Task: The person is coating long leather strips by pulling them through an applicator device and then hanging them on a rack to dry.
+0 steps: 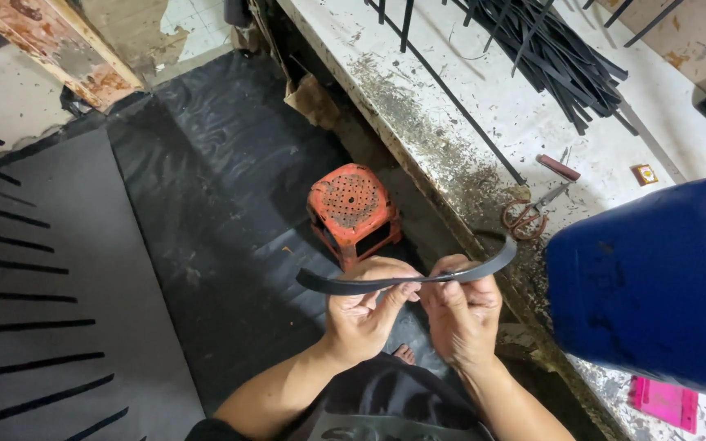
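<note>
Floor covering: wide sheets of black and dark grey rubber-like material (206, 163), spread over most of the floor at left and centre; thin black strips (18, 220) laid in rows across the grey sheet at far left.
Surface: long white worktop (484, 106), stained and strewn with dark crumbs, running along the right side.
Blue container: large blue plastic drum or jug (655, 278), close to the camera at right, hiding part of the surface.
Strip pile: heap of long narrow black strips (557, 57) at the far end of the surface, well apart from the hands.
Stool: small orange-red plastic stool with a perforated top (351, 211), standing on the black sheeting just beyond the hands.
Pink item: flat pink rectangle (665, 402) on the surface below the blue container.
Scissors: orange-handled scissors (529, 214) near the surface's front edge, close to the right end of the held strip.
Held strip: curved black rubber-like strip (406, 280), raised in front of the body, bowed, both ends free beyond the hands.
Left hand (363, 314): fingers closed, pinching the strip near its middle.
Right hand (461, 310): fingers closed, pinching the strip just beside the left hand, fingertips nearly touching.
</note>
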